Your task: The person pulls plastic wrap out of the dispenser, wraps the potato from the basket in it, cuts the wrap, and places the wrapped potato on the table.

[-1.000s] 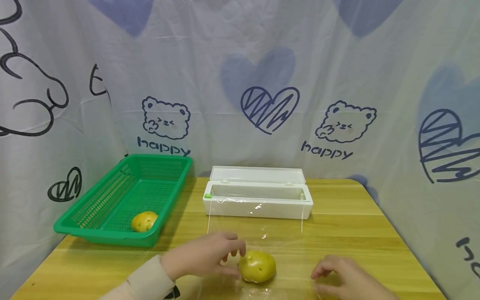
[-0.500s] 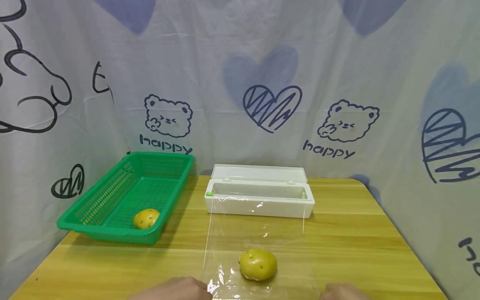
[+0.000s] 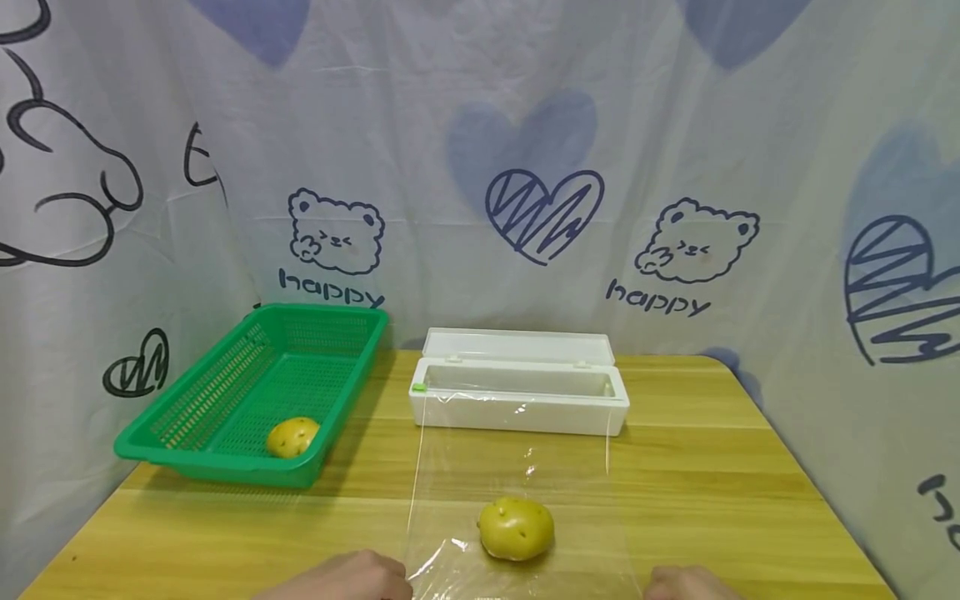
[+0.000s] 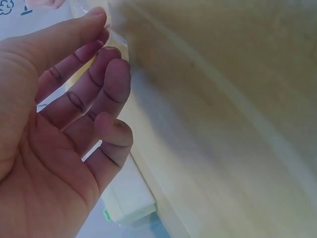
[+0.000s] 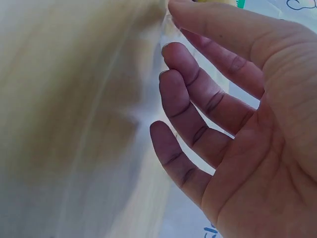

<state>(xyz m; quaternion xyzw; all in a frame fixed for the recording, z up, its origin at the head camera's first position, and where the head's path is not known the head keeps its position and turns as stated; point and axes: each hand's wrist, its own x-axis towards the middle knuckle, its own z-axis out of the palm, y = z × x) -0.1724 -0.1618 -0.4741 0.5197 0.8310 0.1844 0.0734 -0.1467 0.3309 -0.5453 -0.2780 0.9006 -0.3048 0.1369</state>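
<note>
Clear plastic wrap stretches from a white dispenser box toward the front of the table. A yellow potato sits on the wrap, between the two hands and beyond them. At the film's front left corner the left hand pinches its edge; in the left wrist view the thumb and index fingertips come together on it, other fingers loosely bent. My right hand pinches the front right corner the same way, thumb against index finger. Both hands are partly cut off by the head view's lower border.
A green basket stands on the left of the wooden table, with another potato inside. The box's lid is raised at the back. A printed curtain hangs behind and around the table.
The left hand has left the potato's side and come back to the wrap's front left corner. The right hand has moved down to the right corner. The film is now pulled flatter.
</note>
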